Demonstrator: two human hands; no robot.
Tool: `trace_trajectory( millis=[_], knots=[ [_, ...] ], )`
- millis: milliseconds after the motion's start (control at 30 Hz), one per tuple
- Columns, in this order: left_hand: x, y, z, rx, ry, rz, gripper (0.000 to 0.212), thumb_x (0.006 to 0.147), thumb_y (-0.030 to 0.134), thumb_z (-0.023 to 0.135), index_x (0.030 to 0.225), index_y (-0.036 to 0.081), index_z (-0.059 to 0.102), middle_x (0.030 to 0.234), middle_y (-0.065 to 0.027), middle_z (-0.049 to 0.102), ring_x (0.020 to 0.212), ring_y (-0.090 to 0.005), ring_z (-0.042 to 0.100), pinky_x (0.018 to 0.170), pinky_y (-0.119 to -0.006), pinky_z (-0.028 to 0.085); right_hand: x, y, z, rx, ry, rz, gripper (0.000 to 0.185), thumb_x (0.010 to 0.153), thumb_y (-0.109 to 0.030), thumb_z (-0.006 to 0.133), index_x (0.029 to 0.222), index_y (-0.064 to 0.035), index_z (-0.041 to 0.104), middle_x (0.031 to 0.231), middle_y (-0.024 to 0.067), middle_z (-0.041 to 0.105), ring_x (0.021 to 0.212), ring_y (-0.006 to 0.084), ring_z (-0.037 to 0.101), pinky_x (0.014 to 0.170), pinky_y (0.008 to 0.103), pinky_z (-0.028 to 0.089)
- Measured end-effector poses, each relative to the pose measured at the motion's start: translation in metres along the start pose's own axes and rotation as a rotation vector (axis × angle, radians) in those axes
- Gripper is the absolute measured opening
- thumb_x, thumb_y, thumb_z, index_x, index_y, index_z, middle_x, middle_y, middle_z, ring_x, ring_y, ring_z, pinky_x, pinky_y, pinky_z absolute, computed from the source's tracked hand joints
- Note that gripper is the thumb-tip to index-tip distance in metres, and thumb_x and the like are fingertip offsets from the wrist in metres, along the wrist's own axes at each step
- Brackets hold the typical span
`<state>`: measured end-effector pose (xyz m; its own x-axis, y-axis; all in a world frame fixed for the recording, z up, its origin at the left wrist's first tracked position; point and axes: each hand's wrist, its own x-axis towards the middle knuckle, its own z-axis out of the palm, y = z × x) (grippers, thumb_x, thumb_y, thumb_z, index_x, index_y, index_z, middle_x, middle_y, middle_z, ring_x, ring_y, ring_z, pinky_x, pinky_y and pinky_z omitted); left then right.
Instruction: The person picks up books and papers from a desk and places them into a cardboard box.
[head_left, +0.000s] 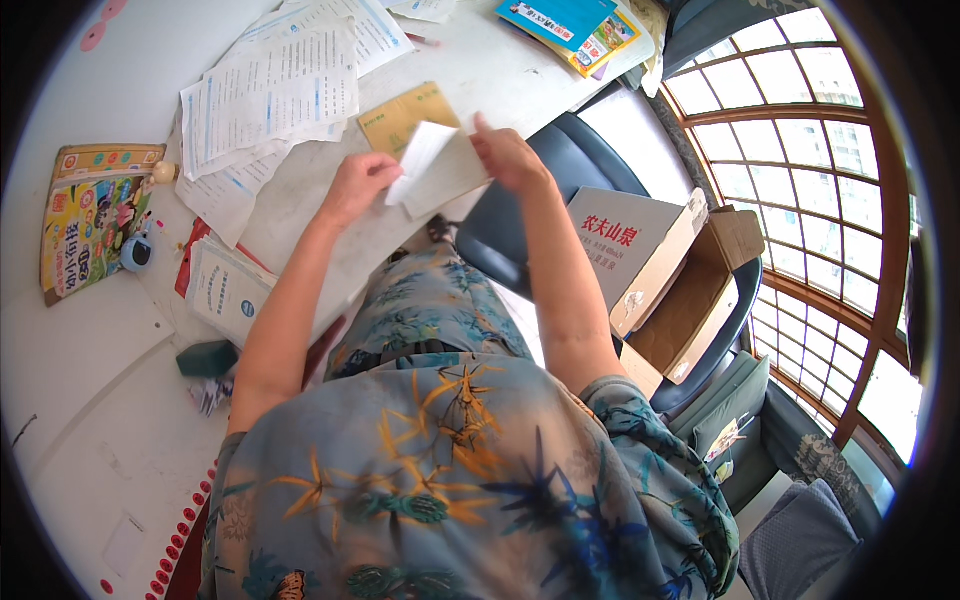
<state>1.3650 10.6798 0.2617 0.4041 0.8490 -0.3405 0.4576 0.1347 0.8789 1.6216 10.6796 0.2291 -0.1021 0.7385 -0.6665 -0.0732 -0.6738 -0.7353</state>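
Note:
In the head view, my left hand (361, 187) pinches the left edge of a small white paper (426, 154) between thumb and fingers. Under that paper lies an open booklet, its page (454, 176) pale and its cover (409, 112) yellow-brown with green print. My right hand (511, 156) is at the booklet's right edge, thumb raised, slightly blurred; whether its fingers grip the booklet I cannot tell. The booklet is over the near edge of the white table (315, 180).
Printed sheets (274, 97) spread at the upper left. Workbooks (562, 26) lie at the top, a booklet stack (225, 289) at the left. A blue chair (577, 154) and an open cardboard box (675, 307) stand at the right.

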Motion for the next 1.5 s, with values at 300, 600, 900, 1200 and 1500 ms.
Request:
trace_trajectory(
  millis=[300, 600, 900, 1200, 1500],
  knots=[
    [-0.011, 0.008, -0.012, -0.100, -0.049, -0.038, 0.020, 0.077, 0.015, 0.062, 0.081, -0.004, 0.067, 0.070, -0.0020, 0.062, 0.063, -0.0076, 0.054, 0.059, -0.023, 0.044, -0.010, 0.002, 0.007, 0.086, 0.015, -0.023, 0.050, 0.089, -0.047, 0.051, 0.090, 0.0022, 0.060, 0.076, 0.0037, 0.053, 0.065, 0.0126, 0.045, 0.058, 0.0260, 0.040],
    [-0.011, 0.010, -0.012, -0.030, -0.031, -0.055, 0.020, 0.078, 0.014, 0.060, 0.082, -0.004, 0.067, 0.072, -0.0025, 0.063, 0.064, -0.0079, 0.054, 0.060, -0.023, 0.045, -0.006, 0.006, 0.005, 0.102, -0.001, -0.025, 0.049, 0.088, -0.048, 0.052, 0.086, 0.0006, 0.060, 0.073, 0.0027, 0.052, 0.064, 0.0123, 0.045, 0.058, 0.0266, 0.040],
    [-0.008, 0.010, -0.023, -0.106, -0.017, -0.065, 0.019, 0.077, 0.015, 0.060, 0.080, -0.002, 0.067, 0.072, -0.0013, 0.063, 0.063, -0.0077, 0.054, 0.060, -0.023, 0.045, 0.005, 0.015, -0.003, 0.122, -0.006, -0.009, 0.053, 0.088, -0.049, 0.052, 0.091, 0.0035, 0.060, 0.076, 0.0035, 0.054, 0.064, 0.0122, 0.046, 0.059, 0.0258, 0.041],
    [-0.016, 0.003, -0.029, -0.180, -0.007, -0.053, 0.021, 0.080, 0.017, 0.060, 0.085, -0.002, 0.067, 0.077, -0.0055, 0.066, 0.070, -0.0111, 0.060, 0.062, -0.025, 0.048, -0.021, -0.004, 0.011, 0.072, -0.022, -0.018, 0.053, 0.089, -0.047, 0.051, 0.092, 0.0053, 0.062, 0.075, 0.0048, 0.059, 0.062, 0.0116, 0.050, 0.057, 0.0246, 0.041],
    [-0.020, -0.018, -0.017, -0.235, 0.111, -0.084, 0.025, 0.084, 0.018, 0.059, 0.096, -0.004, 0.064, 0.088, -0.0074, 0.065, 0.073, -0.0118, 0.061, 0.064, -0.024, 0.048, -0.005, 0.013, 0.010, 0.008, -0.002, -0.114, 0.021, 0.075, -0.015, 0.067, 0.083, 0.0045, 0.067, 0.067, 0.0029, 0.057, 0.058, 0.0093, 0.050, 0.053, 0.0231, 0.039]
  ],
)
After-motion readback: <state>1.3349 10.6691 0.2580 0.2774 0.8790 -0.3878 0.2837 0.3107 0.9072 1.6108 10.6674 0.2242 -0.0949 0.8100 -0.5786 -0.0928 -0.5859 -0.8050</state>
